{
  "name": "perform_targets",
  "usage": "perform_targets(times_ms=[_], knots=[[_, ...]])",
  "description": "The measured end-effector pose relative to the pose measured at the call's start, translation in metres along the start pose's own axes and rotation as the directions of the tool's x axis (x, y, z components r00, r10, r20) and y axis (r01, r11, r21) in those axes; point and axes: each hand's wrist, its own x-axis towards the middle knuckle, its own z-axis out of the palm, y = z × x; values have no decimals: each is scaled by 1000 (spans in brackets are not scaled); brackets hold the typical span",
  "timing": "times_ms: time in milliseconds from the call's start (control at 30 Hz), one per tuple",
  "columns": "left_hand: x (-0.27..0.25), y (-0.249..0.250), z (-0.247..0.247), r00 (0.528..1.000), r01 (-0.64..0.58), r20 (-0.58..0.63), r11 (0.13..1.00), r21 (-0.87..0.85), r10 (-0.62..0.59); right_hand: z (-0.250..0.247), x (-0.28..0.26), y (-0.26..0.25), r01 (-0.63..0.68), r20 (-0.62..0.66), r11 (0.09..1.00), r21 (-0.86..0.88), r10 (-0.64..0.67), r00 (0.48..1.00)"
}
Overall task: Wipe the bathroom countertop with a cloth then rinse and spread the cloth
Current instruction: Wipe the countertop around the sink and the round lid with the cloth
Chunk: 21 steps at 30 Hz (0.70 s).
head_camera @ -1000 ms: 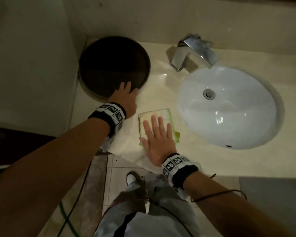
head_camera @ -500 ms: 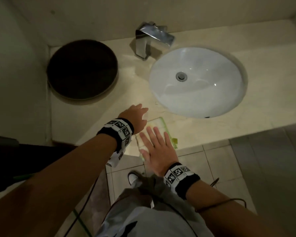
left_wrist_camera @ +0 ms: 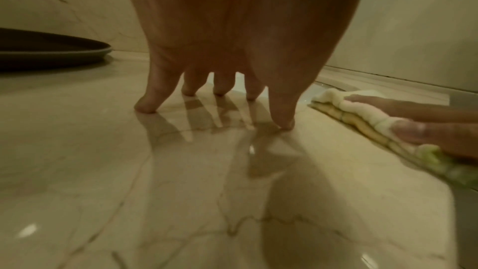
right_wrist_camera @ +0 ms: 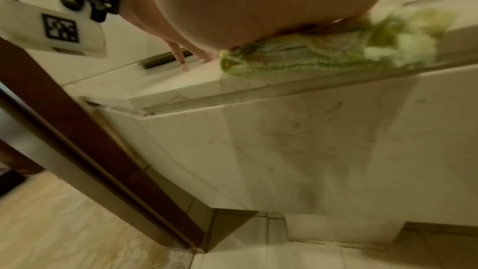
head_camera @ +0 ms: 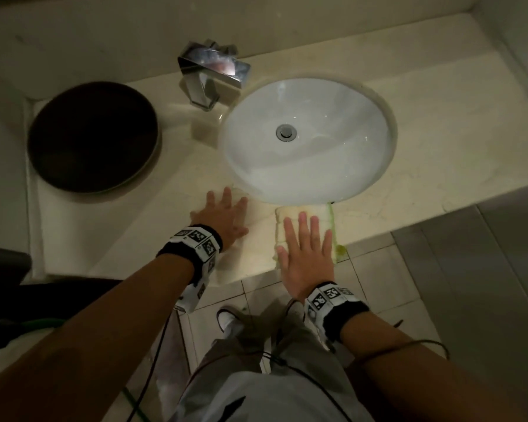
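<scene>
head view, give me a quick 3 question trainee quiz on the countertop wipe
1. True or false: the right hand presses flat on the cloth.
2. What does the left hand touch? A) tap B) bare countertop C) tray
3. The cloth lies at the counter's front edge, just in front of the ____.

Key: 1 true. 2 B; its fingertips rest on the countertop, away from the tray and tap. 3 sink.
</scene>
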Motion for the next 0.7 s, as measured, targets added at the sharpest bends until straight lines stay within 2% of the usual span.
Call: perform_targets(times_ms=[200,300,533,700], knots=[[6,-3,-1,1000,1,-17,1000,-31,-2,-3,25,-47,80,91,997,-8,-79,993],[6,-5,-2,1000,4,-20,1000,-25,-5,-2,27,-51,93,87,995,-24,-91,992],[3,-2,-3,999,33,-2,999,-26,-33,-8,24,-17,161,85,987,25,-163,983],[2,2,0,998,58,-5,998,-40,-58,-18,21,57,116,47,993,-17,-115,992]])
